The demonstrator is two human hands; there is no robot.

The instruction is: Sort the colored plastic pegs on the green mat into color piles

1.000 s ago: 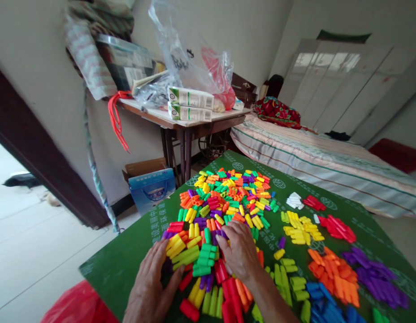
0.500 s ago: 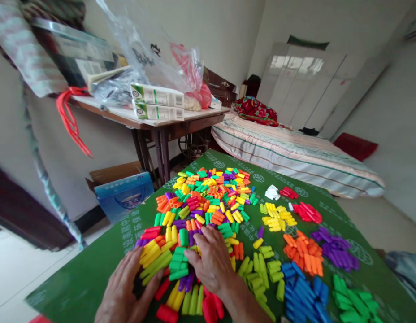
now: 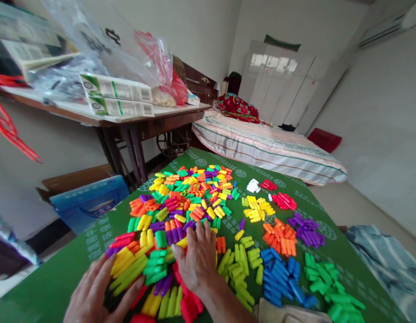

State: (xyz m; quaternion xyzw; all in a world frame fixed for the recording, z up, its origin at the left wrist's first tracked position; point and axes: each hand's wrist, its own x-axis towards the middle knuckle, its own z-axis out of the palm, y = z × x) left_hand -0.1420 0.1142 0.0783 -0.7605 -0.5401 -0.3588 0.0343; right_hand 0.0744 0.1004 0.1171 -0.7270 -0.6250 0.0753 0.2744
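Observation:
A big mixed heap of small plastic tubes [image 3: 184,202] in many colours covers the green table mat [image 3: 76,264]. My left hand [image 3: 93,294] lies flat with fingers spread at the heap's near left edge, touching yellow-green pieces [image 3: 127,273]. My right hand [image 3: 196,255] rests palm down, fingers stretched out, on the near middle of the heap. To its right lie sorted piles: yellow [image 3: 258,208], red [image 3: 283,201], orange [image 3: 280,237], purple [image 3: 307,229], blue [image 3: 282,276], green [image 3: 324,280] and yellow-green [image 3: 240,269].
A wooden table [image 3: 137,119] at the back left carries plastic bags [image 3: 120,49] and white cartons [image 3: 115,98]. A blue box [image 3: 88,202] stands under it. A striped bed [image 3: 265,148] lies beyond the mat. Cloth [image 3: 389,262] lies at the right.
The view has swung right and down, so the blue and green piles now show. Both hands stay flat on the near heap, little moved.

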